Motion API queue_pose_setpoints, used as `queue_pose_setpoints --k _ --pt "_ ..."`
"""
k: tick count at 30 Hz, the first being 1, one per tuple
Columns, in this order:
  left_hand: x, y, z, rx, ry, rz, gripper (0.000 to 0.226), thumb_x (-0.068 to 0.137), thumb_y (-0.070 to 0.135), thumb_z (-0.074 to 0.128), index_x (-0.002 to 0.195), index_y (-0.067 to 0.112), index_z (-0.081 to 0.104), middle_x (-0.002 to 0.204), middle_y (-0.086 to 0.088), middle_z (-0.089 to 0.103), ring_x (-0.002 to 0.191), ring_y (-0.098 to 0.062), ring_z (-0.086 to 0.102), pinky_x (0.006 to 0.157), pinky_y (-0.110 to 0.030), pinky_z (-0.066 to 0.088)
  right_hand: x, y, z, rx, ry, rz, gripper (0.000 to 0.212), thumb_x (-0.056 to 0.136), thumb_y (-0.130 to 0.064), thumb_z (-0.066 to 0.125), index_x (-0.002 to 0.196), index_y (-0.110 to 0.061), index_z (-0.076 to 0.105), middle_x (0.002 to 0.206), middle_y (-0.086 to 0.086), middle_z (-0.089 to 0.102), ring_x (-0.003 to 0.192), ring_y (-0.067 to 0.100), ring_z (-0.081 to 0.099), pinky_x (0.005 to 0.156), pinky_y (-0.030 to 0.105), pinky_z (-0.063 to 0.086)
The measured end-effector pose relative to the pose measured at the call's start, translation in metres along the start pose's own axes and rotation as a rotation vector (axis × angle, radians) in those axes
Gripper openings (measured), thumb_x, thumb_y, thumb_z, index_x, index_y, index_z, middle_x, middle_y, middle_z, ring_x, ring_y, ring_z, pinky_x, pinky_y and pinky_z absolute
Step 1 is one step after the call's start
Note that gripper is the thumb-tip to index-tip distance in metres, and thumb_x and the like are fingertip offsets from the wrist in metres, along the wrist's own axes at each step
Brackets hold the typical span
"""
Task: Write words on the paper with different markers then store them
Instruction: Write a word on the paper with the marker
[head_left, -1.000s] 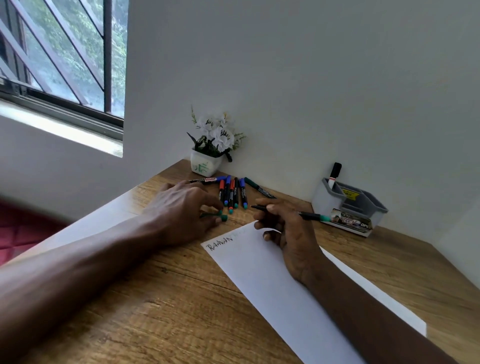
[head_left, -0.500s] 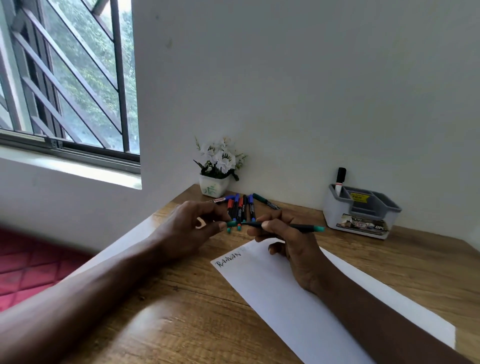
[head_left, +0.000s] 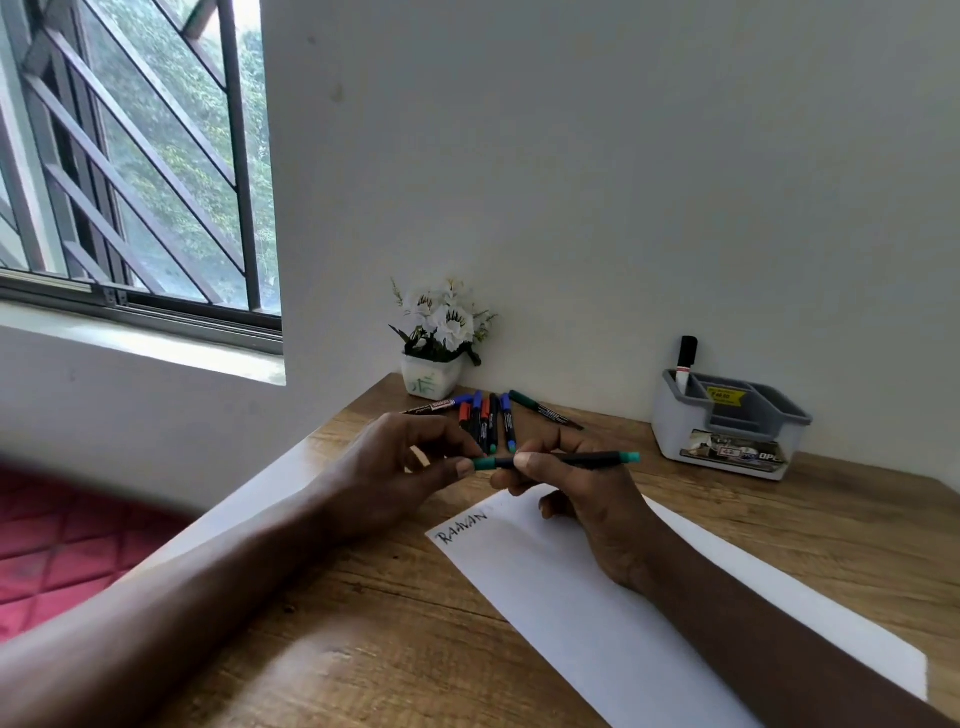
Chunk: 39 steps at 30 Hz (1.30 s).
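Green-tipped marker (head_left: 587, 459) hangs level just above the paper (head_left: 545, 597). The right hand (head_left: 597, 509) pinches its barrel and the left hand (head_left: 384, 478) pinches its capped end. Spare markers (head_left: 491, 421) lie beside the pot (head_left: 431, 379), with the holder (head_left: 727, 431) further right.

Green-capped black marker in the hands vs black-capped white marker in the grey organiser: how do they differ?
Pose: the green-capped black marker is roughly level; the black-capped white marker stands upright.
Support: the left hand pinches the green one's cap end and the right hand grips its barrel; the white one sits in the grey organiser.
Look: dark barrel with green ends versus white barrel with black cap.
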<state>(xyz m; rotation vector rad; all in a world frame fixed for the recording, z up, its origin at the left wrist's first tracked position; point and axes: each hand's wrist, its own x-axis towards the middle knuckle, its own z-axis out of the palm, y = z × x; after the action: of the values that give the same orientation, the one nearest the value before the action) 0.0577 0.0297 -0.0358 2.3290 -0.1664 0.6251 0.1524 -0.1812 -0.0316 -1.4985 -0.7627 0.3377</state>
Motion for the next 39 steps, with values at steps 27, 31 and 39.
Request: queue_pose_setpoints --k 27,31,39 --pt "0.004 -0.006 -0.005 0.402 -0.216 -0.215 0.112 0.063 0.103 0.021 0.155 0.040 0.033 0.163 0.013 0.031 0.148 -0.011 0.031 0.120 -0.047 0.030 0.017 -0.025 -0.020 -0.049 0.170 -0.224 0.023 0.096 -0.033 0.064 0.107 -0.018 0.077 0.092 0.013 0.075 0.077 0.021 0.060 0.057 0.027 0.044" --pt "0.006 -0.005 -0.001 0.475 -0.349 -0.303 0.118 0.071 0.099 0.027 0.163 0.026 0.015 0.170 0.008 0.010 0.156 -0.012 0.011 0.127 -0.039 0.008 0.025 -0.031 -0.052 -0.022 0.251 -0.174 0.084 0.060 -0.081 0.070 0.122 -0.025 0.072 0.108 0.004 0.075 0.084 0.010 0.062 0.058 0.021 0.043" --pt "0.010 -0.018 0.003 0.547 -0.414 -0.271 0.137 0.051 0.107 0.010 0.163 0.028 0.012 0.170 0.009 0.007 0.155 -0.009 0.009 0.127 -0.039 0.004 0.040 -0.046 -0.117 -0.169 0.718 -0.221 0.027 0.099 -0.004 0.058 0.122 -0.012 0.073 0.100 0.010 0.076 0.074 0.012 0.063 0.064 0.021 0.054"
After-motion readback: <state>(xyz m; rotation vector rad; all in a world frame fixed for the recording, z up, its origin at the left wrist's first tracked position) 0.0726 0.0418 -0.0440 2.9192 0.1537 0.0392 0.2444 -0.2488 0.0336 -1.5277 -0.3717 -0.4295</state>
